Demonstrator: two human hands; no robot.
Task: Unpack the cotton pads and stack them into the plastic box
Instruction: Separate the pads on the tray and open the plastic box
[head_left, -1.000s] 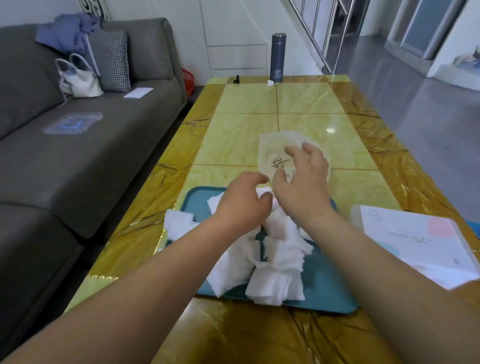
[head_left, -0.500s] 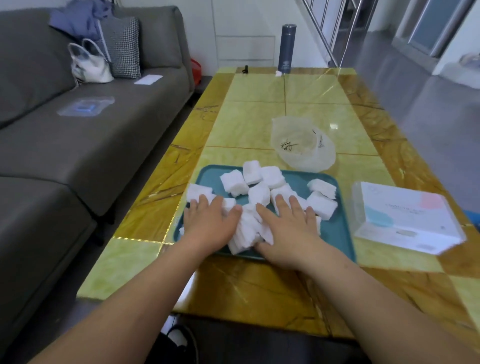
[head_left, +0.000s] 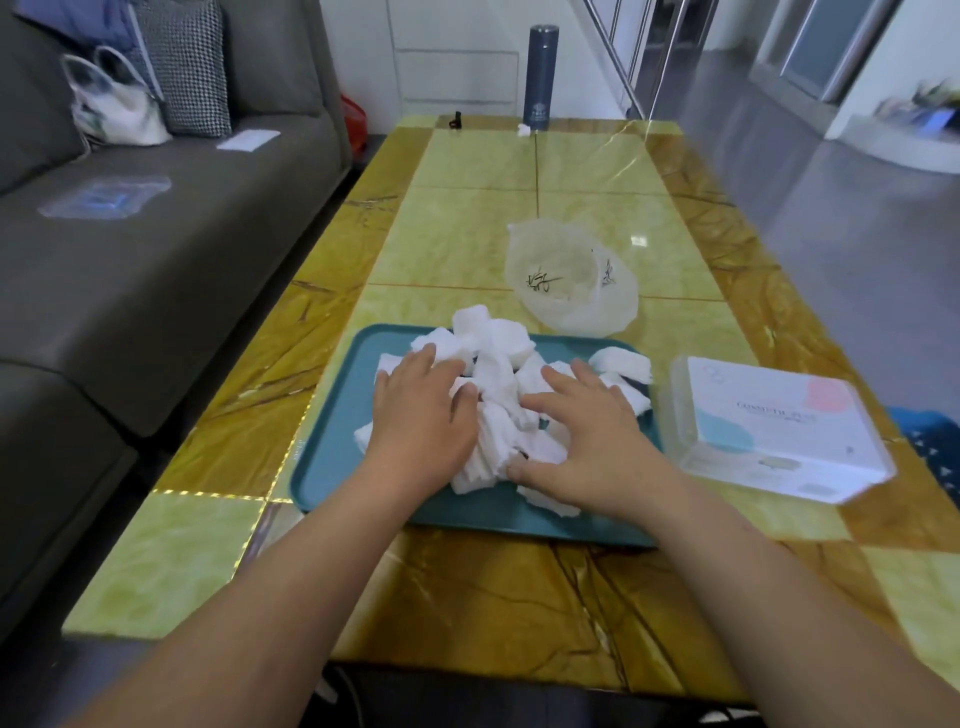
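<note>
White cotton pads lie heaped in loose stacks on a teal tray at the table's near middle. My left hand lies flat on the left side of the heap, fingers straight. My right hand rests palm down on the right side, its thumb against the pads. The clear plastic box with a white printed lid stands just right of the tray. An empty translucent plastic bag sits behind the tray.
A yellow-green marble table carries everything. A dark flask stands at its far end. A grey sofa with a white handbag runs along the left. Grey floor lies to the right.
The plastic bag was let go and lies behind the tray. Both hands came down onto the pads and have pushed the scattered pads closer into a heap.
</note>
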